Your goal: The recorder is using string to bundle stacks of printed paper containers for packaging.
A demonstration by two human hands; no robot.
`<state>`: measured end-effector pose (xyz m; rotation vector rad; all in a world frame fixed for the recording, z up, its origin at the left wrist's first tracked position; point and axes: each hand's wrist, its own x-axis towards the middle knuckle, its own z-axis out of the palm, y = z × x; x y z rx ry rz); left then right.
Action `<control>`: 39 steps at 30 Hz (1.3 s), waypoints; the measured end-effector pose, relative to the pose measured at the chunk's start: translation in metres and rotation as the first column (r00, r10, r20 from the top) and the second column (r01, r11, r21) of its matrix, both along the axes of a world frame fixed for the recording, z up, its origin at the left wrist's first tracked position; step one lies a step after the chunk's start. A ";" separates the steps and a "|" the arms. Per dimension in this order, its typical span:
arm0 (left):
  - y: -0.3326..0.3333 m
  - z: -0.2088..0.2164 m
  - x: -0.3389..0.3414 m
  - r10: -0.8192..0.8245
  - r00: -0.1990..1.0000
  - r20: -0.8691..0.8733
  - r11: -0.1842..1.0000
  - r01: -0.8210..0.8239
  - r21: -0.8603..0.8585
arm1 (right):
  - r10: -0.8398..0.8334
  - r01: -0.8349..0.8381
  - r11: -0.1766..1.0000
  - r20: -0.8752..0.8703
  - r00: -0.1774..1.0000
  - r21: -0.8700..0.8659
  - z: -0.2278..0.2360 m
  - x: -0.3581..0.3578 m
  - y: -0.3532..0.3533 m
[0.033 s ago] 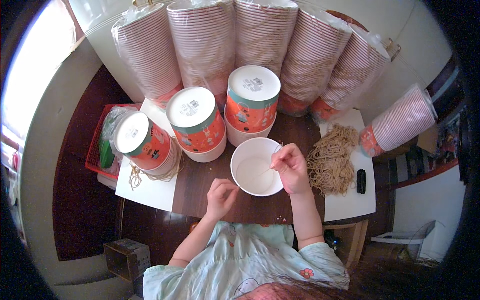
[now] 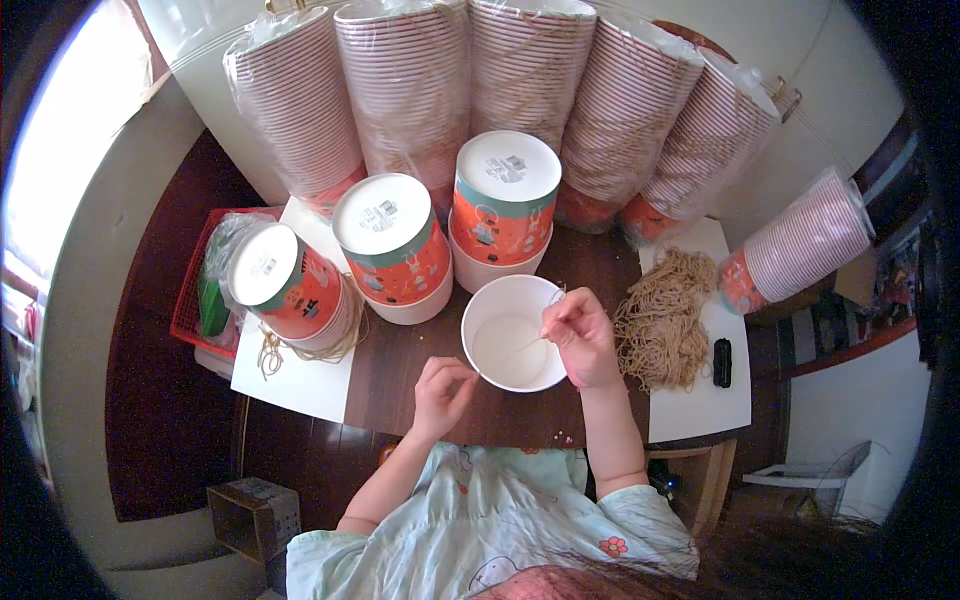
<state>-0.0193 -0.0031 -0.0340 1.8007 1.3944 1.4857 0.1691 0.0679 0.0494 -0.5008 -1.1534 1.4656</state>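
Observation:
A white paper bucket (image 2: 508, 350) stands mouth up at the table's middle, just ahead of my hands. Over its right rim, my right hand (image 2: 585, 340) pinches a thin light thread (image 2: 522, 348) between thumb and fingers. That thread slants down across the bucket's mouth towards my left hand (image 2: 443, 395), but fades out before the fingers. My left hand is closed in a pinch by the bucket's near left rim; what it holds is too small to make out. A thin loop (image 2: 557, 294) shows above my right fingertips.
A heap of tan cord (image 2: 665, 320) and a small black object (image 2: 722, 363) lie at right. Upturned orange buckets (image 2: 395, 265) stand left and behind. Tall bagged bucket stacks (image 2: 405, 90) line the back; another stack (image 2: 800, 245) leans at right. A red basket (image 2: 185, 315) sits far left.

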 end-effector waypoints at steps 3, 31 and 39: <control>-0.002 -0.005 0.000 0.015 0.994 0.111 0.993 -0.002 -0.115 | 0.077 -0.083 0.995 0.094 0.993 0.060 0.003 0.003 -0.002; 0.008 0.100 -0.197 0.808 0.585 -0.066 0.471 -0.575 0.669 | -0.537 -0.405 0.185 0.437 0.722 0.895 0.031 -0.165 -0.035; 0.040 0.025 -0.292 0.855 0.478 -0.202 0.493 -0.627 0.604 | -0.541 -0.380 0.242 0.450 0.711 0.893 -0.028 -0.257 -0.017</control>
